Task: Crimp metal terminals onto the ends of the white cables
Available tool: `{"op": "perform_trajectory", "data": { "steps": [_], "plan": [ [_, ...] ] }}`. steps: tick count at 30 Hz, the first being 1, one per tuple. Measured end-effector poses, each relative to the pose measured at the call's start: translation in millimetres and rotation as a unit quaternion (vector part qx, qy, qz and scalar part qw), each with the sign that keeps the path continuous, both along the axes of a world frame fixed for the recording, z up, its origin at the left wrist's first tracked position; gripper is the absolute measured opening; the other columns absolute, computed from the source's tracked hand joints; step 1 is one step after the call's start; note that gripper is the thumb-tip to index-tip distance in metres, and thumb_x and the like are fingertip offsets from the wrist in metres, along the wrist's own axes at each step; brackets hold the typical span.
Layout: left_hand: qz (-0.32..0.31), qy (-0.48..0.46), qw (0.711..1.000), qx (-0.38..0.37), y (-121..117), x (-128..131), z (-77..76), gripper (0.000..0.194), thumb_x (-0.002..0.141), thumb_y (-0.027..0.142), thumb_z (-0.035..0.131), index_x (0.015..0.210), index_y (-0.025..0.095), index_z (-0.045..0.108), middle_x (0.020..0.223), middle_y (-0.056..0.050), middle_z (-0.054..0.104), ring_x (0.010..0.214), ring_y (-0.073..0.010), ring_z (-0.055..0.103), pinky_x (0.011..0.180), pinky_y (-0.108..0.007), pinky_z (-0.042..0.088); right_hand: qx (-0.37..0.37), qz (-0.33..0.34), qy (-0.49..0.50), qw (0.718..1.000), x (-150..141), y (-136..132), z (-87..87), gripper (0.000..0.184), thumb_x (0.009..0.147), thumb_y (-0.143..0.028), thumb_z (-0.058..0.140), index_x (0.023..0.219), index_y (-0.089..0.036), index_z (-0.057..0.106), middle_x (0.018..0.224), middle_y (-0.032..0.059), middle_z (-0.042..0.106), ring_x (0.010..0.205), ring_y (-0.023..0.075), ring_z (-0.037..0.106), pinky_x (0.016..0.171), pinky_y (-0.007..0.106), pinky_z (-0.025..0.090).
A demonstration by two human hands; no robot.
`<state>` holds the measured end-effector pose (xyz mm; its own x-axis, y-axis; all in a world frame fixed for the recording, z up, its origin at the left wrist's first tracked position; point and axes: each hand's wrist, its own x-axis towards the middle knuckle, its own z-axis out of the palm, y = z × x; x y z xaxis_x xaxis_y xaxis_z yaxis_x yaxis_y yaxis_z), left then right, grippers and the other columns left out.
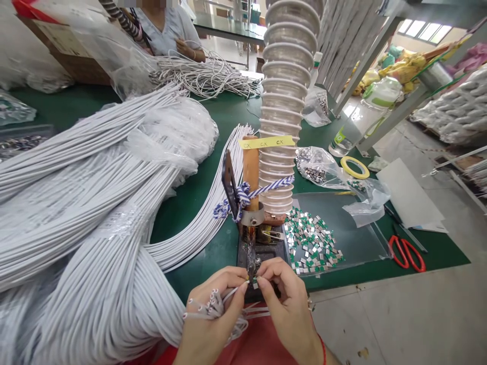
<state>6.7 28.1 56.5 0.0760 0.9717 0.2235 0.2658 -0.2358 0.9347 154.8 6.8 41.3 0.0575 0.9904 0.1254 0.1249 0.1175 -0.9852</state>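
My left hand (207, 329) is closed around a bunch of white cables (213, 304) with stripped ends. Between its thumb and forefinger it pinches one cable end, held close under the tip of an upright soldering iron (251, 256). My right hand (285, 299) pinches a small metal connector with a green board (255, 285) at the same spot, nearly meeting the cable end. Whether wire and connector touch cannot be made out. The iron stands on a dark base, its orange handle (250, 170) tied with blue-and-white cord (272, 186) to a clear ribbed hose (284, 101).
Loose connectors (312, 243) lie on a plastic sheet right of the iron. Red-handled scissors (406, 253), yellow tape (354, 167) and a bottle (350, 124) are farther right. Thick white cable bundles (95, 213) fill the left. Across the table sits another person (167, 30).
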Motion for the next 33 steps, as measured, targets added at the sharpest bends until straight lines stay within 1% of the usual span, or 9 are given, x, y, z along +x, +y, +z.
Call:
{"op": "perform_trajectory", "data": {
  "steps": [5,9,12,14,16,20,23,28,33],
  "plan": [
    [0.009,0.004,1.000,-0.008,-3,0,0.5,0.020,0.079,0.009,0.064,0.064,0.019,0.073,0.071,-0.003,0.077,0.062,-0.0149,0.074,0.059,-0.016,0.057,0.013,0.002,0.009,1.000,-2,0,1.7,0.014,0.093,-0.013,0.054,0.081,-0.021,0.056,0.085,0.0042,0.061,0.077,0.0180,0.059,0.067,0.027,0.048],
    [0.010,-0.008,0.999,-0.033,-7,-2,-7.5,0.018,0.079,0.010,0.066,0.065,0.020,0.073,0.074,-0.003,0.078,0.067,-0.0159,0.074,0.063,-0.017,0.057,0.009,0.002,0.018,1.000,0,0,-1.6,0.013,0.094,-0.016,0.053,0.082,-0.021,0.054,0.085,0.0035,0.058,0.075,0.0170,0.057,0.064,0.025,0.046],
    [0.018,-0.031,0.997,-0.061,-10,-4,-17.6,0.017,0.080,0.012,0.066,0.068,0.021,0.073,0.079,-0.001,0.077,0.071,-0.0154,0.073,0.067,-0.017,0.055,-0.016,0.004,-0.002,1.000,4,-1,-5.2,0.014,0.094,-0.018,0.052,0.081,-0.022,0.051,0.078,-0.0014,0.049,0.060,0.0128,0.045,0.053,0.023,0.037],
    [0.024,-0.041,0.996,-0.074,-12,-6,-22.9,0.017,0.081,0.012,0.066,0.068,0.022,0.072,0.081,0.000,0.076,0.073,-0.0149,0.072,0.069,-0.018,0.054,-0.043,0.030,-0.027,0.998,6,0,-6.0,0.010,0.091,-0.017,0.056,0.083,-0.021,0.052,0.076,-0.0038,0.043,0.054,0.0106,0.037,0.048,0.022,0.030],
    [0.019,-0.036,0.996,-0.073,-13,-6,-25.3,0.017,0.081,0.012,0.066,0.069,0.022,0.072,0.080,0.000,0.076,0.073,-0.0148,0.071,0.069,-0.018,0.054,-0.059,0.067,-0.058,0.994,9,1,-4.9,0.007,0.088,-0.015,0.059,0.084,-0.020,0.056,0.075,-0.0043,0.042,0.052,0.0096,0.034,0.046,0.022,0.026],
    [0.007,-0.016,0.998,-0.054,-10,-7,-20.6,0.017,0.081,0.012,0.066,0.068,0.021,0.073,0.078,-0.002,0.077,0.071,-0.0159,0.073,0.067,-0.018,0.056,-0.044,0.112,-0.111,0.986,12,6,0.4,0.015,0.089,-0.014,0.059,0.075,-0.019,0.055,0.070,-0.0038,0.044,0.057,0.0117,0.038,0.052,0.024,0.028],
    [0.002,0.008,0.999,-0.041,-7,-5,-13.8,0.018,0.079,0.011,0.065,0.066,0.019,0.073,0.076,-0.004,0.078,0.068,-0.0167,0.074,0.064,-0.018,0.057,-0.036,0.132,-0.109,0.985,13,8,2.8,0.021,0.093,-0.015,0.053,0.073,-0.020,0.052,0.071,-0.0027,0.047,0.062,0.0132,0.043,0.056,0.024,0.031],
    [0.014,0.021,0.999,-0.021,-5,-1,-5.4,0.021,0.080,0.011,0.063,0.063,0.018,0.072,0.073,-0.006,0.077,0.064,-0.0163,0.075,0.061,-0.017,0.058,-0.035,0.145,-0.100,0.984,14,6,2.6,0.022,0.098,-0.017,0.048,0.077,-0.021,0.048,0.076,-0.0020,0.049,0.068,0.0144,0.046,0.063,0.024,0.036],
    [0.014,0.030,0.999,0.001,-3,1,0.8,0.021,0.079,0.010,0.061,0.062,0.018,0.072,0.071,-0.005,0.076,0.062,-0.0149,0.074,0.059,-0.016,0.057,-0.033,0.143,-0.101,0.984,14,4,2.6,0.022,0.100,-0.018,0.045,0.078,-0.022,0.045,0.076,-0.0022,0.047,0.068,0.0148,0.045,0.063,0.024,0.035]
  ]
}}
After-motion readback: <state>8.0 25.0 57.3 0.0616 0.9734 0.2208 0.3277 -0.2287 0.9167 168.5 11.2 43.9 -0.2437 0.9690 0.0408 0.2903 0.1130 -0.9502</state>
